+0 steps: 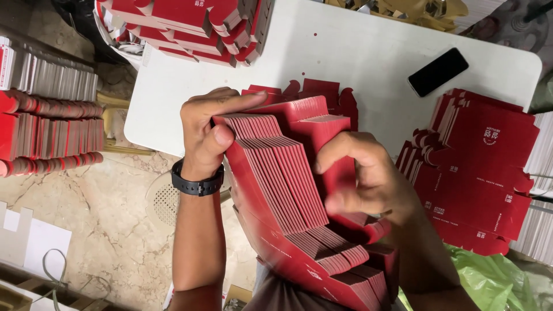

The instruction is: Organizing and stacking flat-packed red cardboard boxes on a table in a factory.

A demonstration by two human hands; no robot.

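A white table (357,52) filled the upper half of the view, its near edge running from nine o'clock toward three. On it, at three o'clock, lay a fanned pile of flat red cartons (484,173) with small white print, and at twelve o'clock, near the far left corner, a second heap of red die-cut blanks (190,29) rested. Off the table at nine o'clock, rows of bundled blanks (52,126) stood on edge over a mottled stone floor (109,230). At the centre, the thick stack of folded red carton blanks (288,178) was held tilted against the person's body, its edges fanned toward the camera, its lower end dropping to six o'clock. The left hand (210,129), a black watch (197,181) on its wrist, grasped the stack's upper left corner, thumb pressed on the edges and fingers hooked over the top. The right hand (368,173) was curled against the stack's right side, fingers bent on the blanks' face, though how firmly they pinched was hard to tell. A crumpled green plastic bag (495,282) showed at five o'clock, and a black phone (438,72) lay at one o'clock. By my reading, the step in hand was squaring or thumbing through the stack; any next move would call for keeping both grips firm so the fanned blanks did not slide apart.
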